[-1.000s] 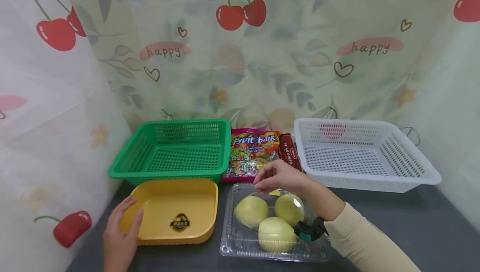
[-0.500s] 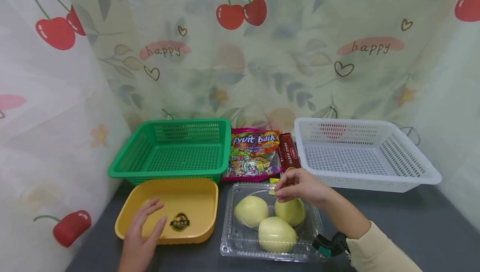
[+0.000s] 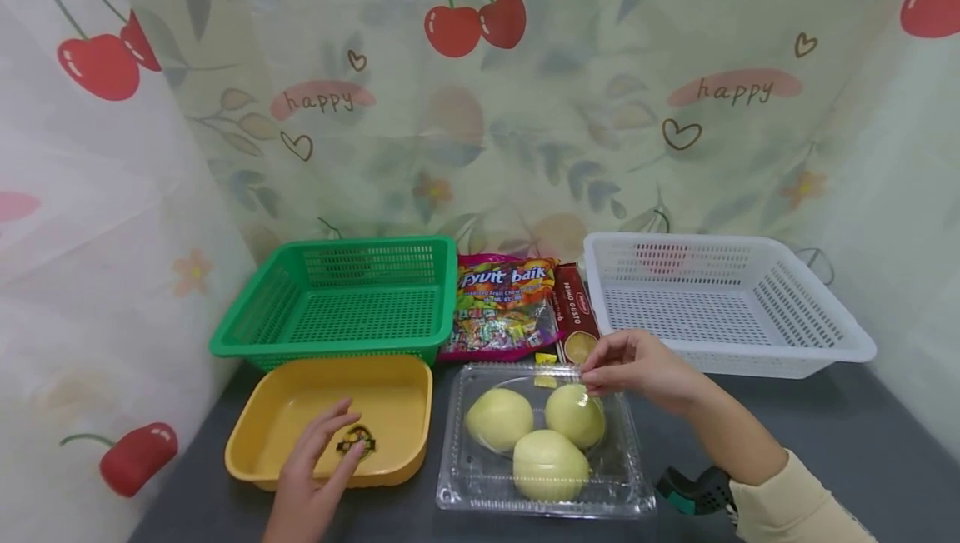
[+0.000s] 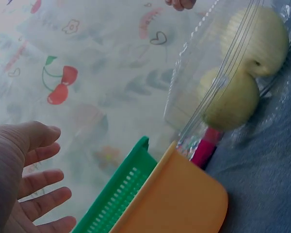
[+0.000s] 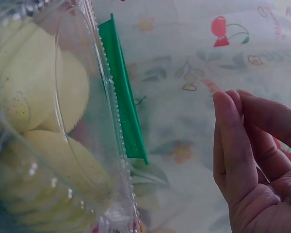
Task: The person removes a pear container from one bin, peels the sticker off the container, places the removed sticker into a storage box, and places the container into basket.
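A clear plastic clamshell box (image 3: 465, 485) stands on the table with its lid down over several pale yellow-green fruits (image 3: 551, 465). My right hand (image 3: 637, 372) hovers by the box's far right corner; its fingers are loosely bent, the thumb meets the fingertips, and I see nothing held. The right wrist view shows this right hand (image 5: 259, 155) apart from the box. My left hand (image 3: 318, 460) is over the front of the yellow tray (image 3: 255, 426), fingers spread and relaxed. Nothing is in the left hand (image 4: 31, 179) in the left wrist view.
Behind the yellow tray sits a green basket (image 3: 337, 351). A white basket (image 3: 735, 360) stands at back right. Between them lie a candy bag (image 3: 506, 310) and a dark red package (image 3: 573, 310). A small yellow packet (image 3: 546, 360) is behind the box. Patterned cloth (image 3: 480, 151) hangs around.
My right hand has moved right, from above the back of the box to its far right corner. My left hand has moved right across the yellow tray. The box stays put.
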A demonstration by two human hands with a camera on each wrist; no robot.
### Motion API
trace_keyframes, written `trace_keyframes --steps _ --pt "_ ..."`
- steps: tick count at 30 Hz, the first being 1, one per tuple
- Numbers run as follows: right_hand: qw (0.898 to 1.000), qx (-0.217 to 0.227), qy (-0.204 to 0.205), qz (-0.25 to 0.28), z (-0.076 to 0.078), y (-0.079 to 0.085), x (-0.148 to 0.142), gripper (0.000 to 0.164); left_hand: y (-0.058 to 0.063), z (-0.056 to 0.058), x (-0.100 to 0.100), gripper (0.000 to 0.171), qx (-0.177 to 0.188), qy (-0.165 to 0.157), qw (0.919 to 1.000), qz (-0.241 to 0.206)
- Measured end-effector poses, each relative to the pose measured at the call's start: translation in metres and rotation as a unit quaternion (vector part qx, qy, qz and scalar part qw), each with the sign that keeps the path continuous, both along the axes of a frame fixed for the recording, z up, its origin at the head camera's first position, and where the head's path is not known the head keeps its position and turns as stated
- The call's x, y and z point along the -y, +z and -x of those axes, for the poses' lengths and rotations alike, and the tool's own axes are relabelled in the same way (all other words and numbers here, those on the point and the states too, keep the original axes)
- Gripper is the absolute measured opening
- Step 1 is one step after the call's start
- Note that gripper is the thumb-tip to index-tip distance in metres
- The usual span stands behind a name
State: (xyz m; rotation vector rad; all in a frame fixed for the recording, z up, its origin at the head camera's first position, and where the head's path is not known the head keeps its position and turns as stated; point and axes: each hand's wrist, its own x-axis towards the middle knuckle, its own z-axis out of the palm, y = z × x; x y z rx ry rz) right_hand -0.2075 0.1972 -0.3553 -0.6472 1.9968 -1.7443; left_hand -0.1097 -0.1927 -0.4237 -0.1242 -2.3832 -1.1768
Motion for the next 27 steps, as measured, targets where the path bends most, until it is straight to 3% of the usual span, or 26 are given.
trace_keyframes --steps 6,14,18,23,27 --pt "1.000 -0.017 -0.003 0.012 -0.009 -0.006 -0.013 0.012 0.000 -0.003 -0.013 0.029 0.013 -0.047 0.9977 -0.046" --pt "0.999 -0.030 -0.036 0.011 -0.029 -0.021 -0.028 0.016 0.001 -0.008 -0.030 0.031 0.092 -0.057 0.9879 -0.111" --pt "0.996 -0.042 -0.078 0.002 -0.041 -0.025 -0.032 0.017 -0.001 -0.009 -0.038 0.033 0.091 -0.064 0.9859 -0.125" --pt "0.986 -0.085 -0.141 -0.015 -0.058 -0.034 -0.029 0.033 -0.005 -0.011 -0.045 0.035 0.071 -0.085 0.9847 -0.135" --pt "0.980 -0.106 -0.167 -0.004 -0.068 -0.043 -0.025 0.042 -0.007 -0.012 -0.051 0.035 0.082 -0.087 0.9813 -0.151"
